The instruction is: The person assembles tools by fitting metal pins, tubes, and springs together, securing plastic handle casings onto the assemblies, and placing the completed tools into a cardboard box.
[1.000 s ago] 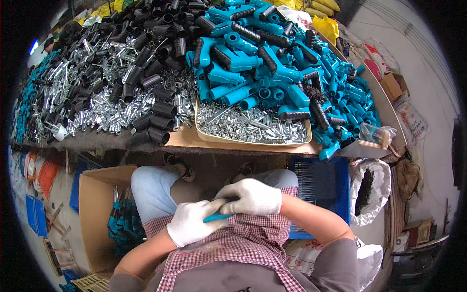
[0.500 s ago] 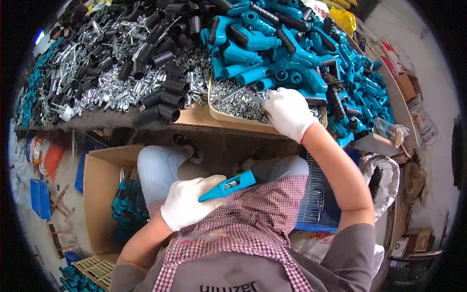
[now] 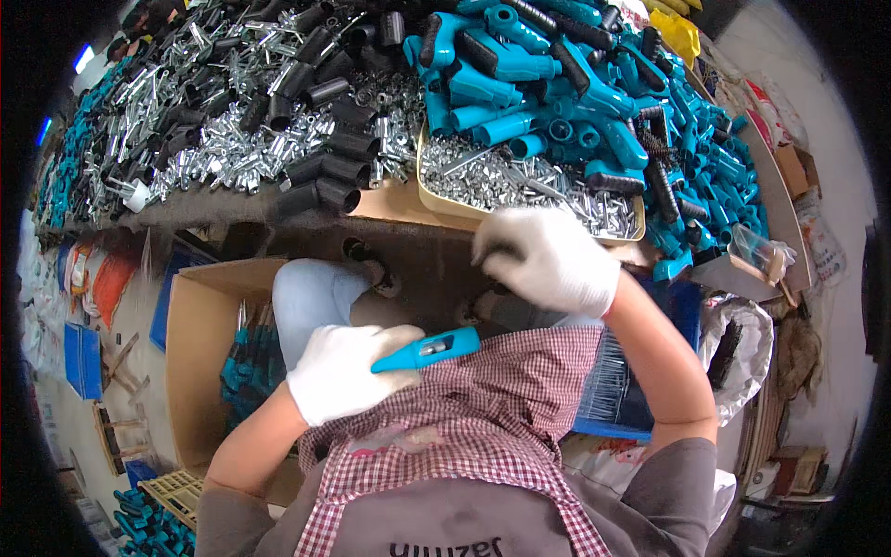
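In front of my apron, my left hand (image 3: 339,376) is closed round one end of a teal plastic tool housing (image 3: 429,350). A slot in its upper face shows a silvery metal part inside, and its free end points right. My right hand (image 3: 557,265) hangs just off the near edge of a cream tray (image 3: 444,206), fingers curled toward the thumb. Whatever is between those fingertips is hidden. Small silvery metal parts (image 3: 492,176) fill the tray. Both hands wear white gloves.
Teal housings with black grips (image 3: 520,60) are heaped behind and right of the tray. Black tubes (image 3: 320,172) and metal pieces (image 3: 223,153) cover the bench at left. Below stand a cardboard box (image 3: 200,343) holding teal tools and a blue bin (image 3: 603,395) of thin metal rods.
My right hand has come back from among the small metal parts toward me, off the tray's near edge. My left hand still holds the teal housing, now turned closer to level.
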A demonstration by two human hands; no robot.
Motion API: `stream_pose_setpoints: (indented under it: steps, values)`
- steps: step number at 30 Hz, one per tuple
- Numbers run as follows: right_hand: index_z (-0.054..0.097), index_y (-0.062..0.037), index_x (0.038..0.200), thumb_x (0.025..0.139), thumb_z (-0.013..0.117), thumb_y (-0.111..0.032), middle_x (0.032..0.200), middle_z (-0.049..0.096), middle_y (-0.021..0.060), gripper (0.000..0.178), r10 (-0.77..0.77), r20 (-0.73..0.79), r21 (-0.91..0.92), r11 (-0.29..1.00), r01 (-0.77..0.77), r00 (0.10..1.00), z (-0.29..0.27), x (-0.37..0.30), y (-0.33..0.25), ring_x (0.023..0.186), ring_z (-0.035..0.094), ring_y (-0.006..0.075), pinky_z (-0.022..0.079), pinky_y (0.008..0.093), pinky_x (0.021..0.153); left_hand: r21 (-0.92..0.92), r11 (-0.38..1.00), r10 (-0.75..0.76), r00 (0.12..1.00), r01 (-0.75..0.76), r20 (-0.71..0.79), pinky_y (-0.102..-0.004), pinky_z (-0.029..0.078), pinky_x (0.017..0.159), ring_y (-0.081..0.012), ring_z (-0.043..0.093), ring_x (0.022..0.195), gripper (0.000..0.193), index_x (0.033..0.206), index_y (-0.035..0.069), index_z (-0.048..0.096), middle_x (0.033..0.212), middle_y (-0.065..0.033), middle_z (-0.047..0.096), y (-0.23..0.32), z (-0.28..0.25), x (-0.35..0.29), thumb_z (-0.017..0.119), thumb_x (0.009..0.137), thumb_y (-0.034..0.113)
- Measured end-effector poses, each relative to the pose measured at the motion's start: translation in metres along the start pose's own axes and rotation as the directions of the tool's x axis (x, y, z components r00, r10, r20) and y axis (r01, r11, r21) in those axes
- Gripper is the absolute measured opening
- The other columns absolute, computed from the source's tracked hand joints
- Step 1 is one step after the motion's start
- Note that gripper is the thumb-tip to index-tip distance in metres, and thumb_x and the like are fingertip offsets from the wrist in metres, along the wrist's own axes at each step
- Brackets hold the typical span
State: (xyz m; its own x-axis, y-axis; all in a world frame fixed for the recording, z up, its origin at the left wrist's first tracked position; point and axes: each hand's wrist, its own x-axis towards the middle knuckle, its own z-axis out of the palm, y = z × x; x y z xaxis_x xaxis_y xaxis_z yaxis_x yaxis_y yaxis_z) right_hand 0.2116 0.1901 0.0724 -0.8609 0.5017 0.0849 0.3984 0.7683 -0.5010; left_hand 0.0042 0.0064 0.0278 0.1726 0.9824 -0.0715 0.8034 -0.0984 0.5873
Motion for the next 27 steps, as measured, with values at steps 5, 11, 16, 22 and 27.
stream_pose_setpoints:
  steps: [5,11,16,22,27]
  values:
    - [0.066,-0.0068,0.086,0.077,0.066,-0.014,0.087,0.064,0.0132,0.011,-0.180,0.103,0.271,0.951,0.147,0.978,0.050,-0.019,-0.006,0.088,0.063,0.0337,0.051,0.0431,0.080,0.044,0.997,-0.059,0.996,0.056,0.060,-0.0450,0.053,0.073,-0.0372,0.067,0.084,0.041,0.109,0.010,0.067,0.090,-0.0173,0.069,-0.005,0.004,0.007,0.074,0.077,0.034]
    - [0.066,-0.0102,0.083,0.073,0.071,-0.013,0.085,0.062,0.0097,0.012,-0.371,-0.048,0.160,0.914,0.373,0.928,0.072,-0.025,-0.007,0.085,0.061,0.0309,0.051,0.0414,0.076,-0.027,1.000,0.003,1.000,-0.003,-0.024,-0.0442,0.053,0.071,-0.0367,0.067,0.081,0.037,0.105,0.010,0.068,0.086,-0.0152,0.069,-0.004,0.011,0.010,0.075,0.076,0.033]
    - [0.063,-0.0053,0.080,0.075,0.063,-0.014,0.081,0.062,0.0118,0.010,-0.236,0.175,-0.345,0.895,0.284,0.956,0.072,-0.030,-0.046,0.079,0.063,0.0282,0.051,0.0381,0.067,0.066,0.997,0.031,0.999,-0.030,-0.008,-0.0428,0.055,0.066,-0.0319,0.069,0.075,0.042,0.110,0.015,0.067,0.084,-0.0104,0.069,-0.008,0.022,0.011,0.072,0.078,0.041]
    - [0.069,-0.0025,0.092,0.073,0.077,-0.036,0.089,0.069,0.0190,0.039,0.030,0.412,0.075,0.995,-0.067,0.911,0.058,-0.013,-0.011,0.083,0.067,0.0357,0.054,0.0425,0.073,0.083,0.995,0.054,0.998,-0.053,-0.015,-0.0422,0.054,0.067,-0.0334,0.068,0.075,0.042,0.109,0.013,0.068,0.081,-0.0125,0.068,0.001,0.028,0.004,0.076,0.075,0.037]
    - [0.067,0.0022,0.107,0.084,0.075,-0.044,0.087,0.068,0.0090,0.052,-0.102,0.734,0.516,0.726,-0.455,0.671,0.076,-0.019,0.022,0.076,0.065,0.0184,0.053,0.0333,0.069,0.046,0.990,0.131,0.991,-0.130,-0.007,-0.0418,0.054,0.064,-0.0317,0.068,0.072,0.044,0.113,0.015,0.067,0.079,-0.0104,0.067,0.007,0.021,0.005,0.077,0.075,0.034]
